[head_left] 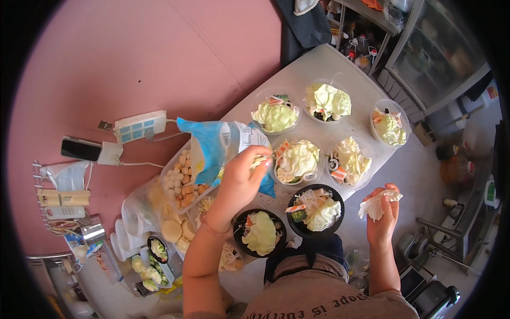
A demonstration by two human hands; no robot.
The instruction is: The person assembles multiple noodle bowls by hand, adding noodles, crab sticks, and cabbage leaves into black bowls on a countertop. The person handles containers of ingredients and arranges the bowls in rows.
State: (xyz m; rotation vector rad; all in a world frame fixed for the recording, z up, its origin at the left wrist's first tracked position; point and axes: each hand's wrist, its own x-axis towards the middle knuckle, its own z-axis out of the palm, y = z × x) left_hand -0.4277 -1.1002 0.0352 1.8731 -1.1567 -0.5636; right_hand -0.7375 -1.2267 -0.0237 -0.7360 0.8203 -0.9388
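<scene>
My left hand [241, 178] is closed in a pinch on a small bunch of pale yellow strands [260, 160], beside an opened blue and white plastic bag [212, 146]. My right hand [383, 223], out past the table's right edge, grips a pale cabbage leaf piece [378, 206]. Between my arms sit two black bowls: one [325, 214] holds cabbage, broccoli, crab sticks and pale strips, the other [260, 235] is topped with a cabbage leaf. Beyond them stand several clear round bowls, including a near one [298, 161] and a right one [350, 162], each topped with cabbage.
A tray [183, 183] of balls and browned cubes lies left of the bag. Stacked clear containers [139, 215] and a broccoli and cabbage tray [151, 271] stand at the lower left. A pink wall [159, 64] with a power strip [141, 126] borders the table; a glass-doored cabinet [438, 50] stands far right.
</scene>
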